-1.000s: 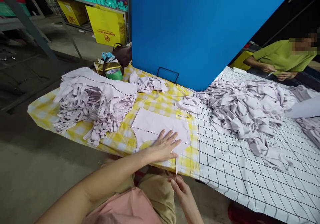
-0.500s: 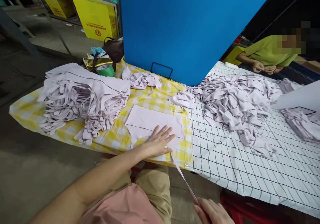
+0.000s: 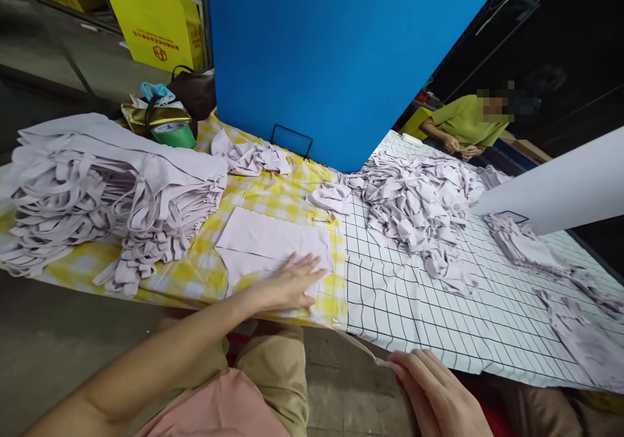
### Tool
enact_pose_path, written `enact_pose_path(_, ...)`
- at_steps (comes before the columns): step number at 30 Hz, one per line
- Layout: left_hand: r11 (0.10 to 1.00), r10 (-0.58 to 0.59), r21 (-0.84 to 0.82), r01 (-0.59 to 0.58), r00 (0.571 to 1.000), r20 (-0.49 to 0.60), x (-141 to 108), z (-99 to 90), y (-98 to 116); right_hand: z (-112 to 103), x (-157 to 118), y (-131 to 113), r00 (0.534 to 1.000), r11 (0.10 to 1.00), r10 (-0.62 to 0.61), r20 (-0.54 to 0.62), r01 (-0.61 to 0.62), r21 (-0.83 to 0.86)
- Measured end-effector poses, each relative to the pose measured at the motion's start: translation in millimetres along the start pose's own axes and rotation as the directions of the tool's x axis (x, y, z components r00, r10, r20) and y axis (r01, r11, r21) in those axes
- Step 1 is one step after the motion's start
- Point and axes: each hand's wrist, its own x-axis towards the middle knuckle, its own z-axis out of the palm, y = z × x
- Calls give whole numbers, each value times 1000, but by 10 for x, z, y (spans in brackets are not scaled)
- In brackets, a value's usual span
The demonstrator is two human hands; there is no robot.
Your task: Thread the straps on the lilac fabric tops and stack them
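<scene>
A pale lilac garment piece (image 3: 273,238), like a camisole or tank top, lies flat on a yellow checked tablecloth (image 3: 205,274). My left hand (image 3: 292,282) rests palm down on its lower right part with fingers spread. Beyond the table's front edge, my right hand (image 3: 436,385) is closed with its fingertips pinching a thin lilac fabric strap (image 3: 361,346). The strap runs back toward the table edge near my left hand; whether it still joins the garment, I cannot tell.
A thick stack of lilac garments (image 3: 127,177) with hanging straps stands at left. To the right, a crumpled garment heap (image 3: 414,196) covers part of the grid-patterned cloth (image 3: 390,300). A blue panel (image 3: 331,66) and a white panel (image 3: 560,177) rise from the table. A co-worker (image 3: 463,125) sits across.
The view has turned to the right. My right hand has drawn the strap farther right and up toward the table edge. My left hand stays flat on the garment.
</scene>
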Motion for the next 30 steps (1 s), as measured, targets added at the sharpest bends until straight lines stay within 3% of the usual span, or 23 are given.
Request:
enact_pose_path(2,964,162,-215,-154,987,19,-34,-98,227,45,120,-14,999,999,-19,43,16,50)
enact_pose_path(4,879,259,-418,-229,966,14,-63,-148,457,116,233,-11,996,993,-29,82,20,113)
enact_pose_path(6,812,220,-557,-176,975,13,-80,-139,626,198,335,5,994,984,-19,105,0,178)
enact_pose_path(8,748,106,-661,-64,994,23,-85,-90,707,277,423,27,992,973,12,129,-42,228)
enact_pose_path(10,669,-20,-743,31,1000,24,-91,-37,711,350,493,48,993,970,44,109,-68,234)
enact_pose_path(14,538,-188,-836,112,982,10,-129,5,640,503,556,59,996,992,49,-72,-40,116)
enact_pose_path(23,376,-211,-913,159,974,83,-171,12,517,814,586,-51,962,967,-231,-147,210,-148)
enact_pose_path(28,315,-200,-934,167,974,107,-177,29,452,934,675,-30,958,968,-238,-160,220,-121)
enact_pose_path(30,371,-205,-914,164,974,92,-168,40,400,991,711,-19,966,982,-187,-176,180,-55)
